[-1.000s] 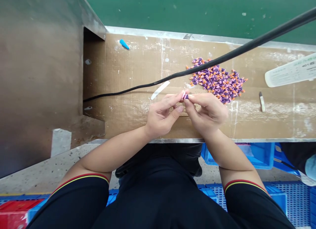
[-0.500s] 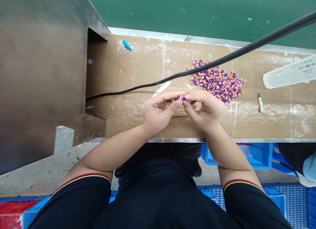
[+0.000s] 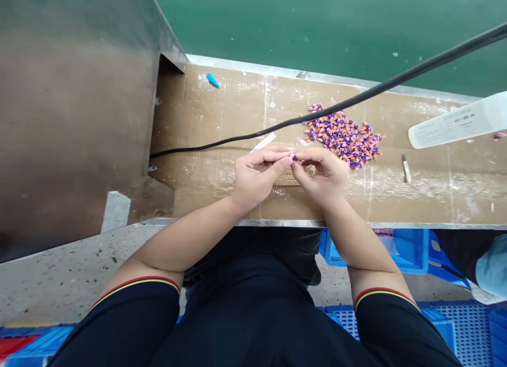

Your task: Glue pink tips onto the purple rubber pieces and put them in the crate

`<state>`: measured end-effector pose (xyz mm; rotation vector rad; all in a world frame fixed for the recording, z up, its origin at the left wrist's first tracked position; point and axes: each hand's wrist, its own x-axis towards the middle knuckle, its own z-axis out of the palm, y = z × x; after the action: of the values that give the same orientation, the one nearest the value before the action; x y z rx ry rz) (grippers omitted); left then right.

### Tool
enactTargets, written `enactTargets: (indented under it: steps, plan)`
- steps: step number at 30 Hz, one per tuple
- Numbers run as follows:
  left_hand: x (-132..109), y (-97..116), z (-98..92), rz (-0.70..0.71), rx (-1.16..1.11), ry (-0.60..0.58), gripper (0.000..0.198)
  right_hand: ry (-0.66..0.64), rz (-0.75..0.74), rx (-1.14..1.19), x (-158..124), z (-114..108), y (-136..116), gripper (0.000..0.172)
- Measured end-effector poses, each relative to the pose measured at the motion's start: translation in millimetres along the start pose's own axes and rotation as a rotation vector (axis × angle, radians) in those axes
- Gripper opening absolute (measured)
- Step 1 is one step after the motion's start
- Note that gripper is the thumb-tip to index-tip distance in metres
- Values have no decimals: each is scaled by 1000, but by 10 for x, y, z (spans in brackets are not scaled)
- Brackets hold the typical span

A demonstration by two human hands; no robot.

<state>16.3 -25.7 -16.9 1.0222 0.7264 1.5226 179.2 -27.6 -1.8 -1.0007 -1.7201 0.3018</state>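
Over the cardboard-covered bench [image 3: 222,187], my left hand [image 3: 255,178] and my right hand [image 3: 322,176] meet fingertip to fingertip. Between them they pinch a small purple and pink piece [image 3: 293,156], its shape mostly covered by the fingers. Just beyond my right hand lies a pile of small purple, pink and orange pieces [image 3: 344,137]. A white strip [image 3: 263,142] rests on the cardboard behind my left hand.
A black cable [image 3: 222,141] crosses above the bench, passing the pile. To the right are a white bottle [image 3: 451,126] and a small dark-and-white stick [image 3: 406,169]. A blue cone-shaped cap [image 3: 213,80] lies at the back left, near a metal housing [image 3: 79,113]. Blue crates [image 3: 412,251] stand below.
The view has shifted slightly. Both hands stay together at the small piece, with fingers closed a little tighter over it, so less of it shows.
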Motion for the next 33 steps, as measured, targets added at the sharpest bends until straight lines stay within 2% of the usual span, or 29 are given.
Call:
enactTargets:
  steps: [5, 8, 10, 13, 15, 18, 21, 23, 25, 28, 29, 31, 33]
  plan:
    - [19, -3, 3, -24, 16, 0, 21, 24, -3, 60, -18, 42, 9, 5]
    - [32, 17, -3, -59, 42, -23, 29, 16, 36, 90, -4, -6, 30, 6]
    - [41, 31, -22, -69, 65, -29, 36, 19, 70, 44, 21, -117, 59, 8]
    - [56, 37, -70, -45, 101, -7, 43, 4, 88, -76, 43, -401, 98, 11]
    - [66, 30, -105, -26, 118, 9, 44, -93, 33, -154, 5, -616, 98, 11]
    - [79, 16, -134, -16, 124, 11, 45, -370, -116, -321, -161, -848, 47, 14]
    - [79, 12, -137, -11, 132, 0, 48, -601, -270, -540, -391, -913, -32, 20]
    - [71, 13, -139, -4, 140, -12, 48, -635, -315, -631, -523, -905, -75, 23]
    - [63, 13, -148, 1, 144, -21, 48, -579, -266, -629, -626, -907, -103, 27]
    - [66, 17, -162, 11, 151, -9, 48, -460, -44, -522, -753, -950, -129, 45]
    - [70, 19, -165, 12, 156, -5, 48, -435, 33, -480, -791, -961, -136, 46]
    - [82, 22, -165, 11, 165, -3, 49, -402, 145, -417, -851, -950, -149, 41]
    - [90, 22, -161, 9, 173, -2, 49, -372, 189, -389, -882, -885, -159, 34]
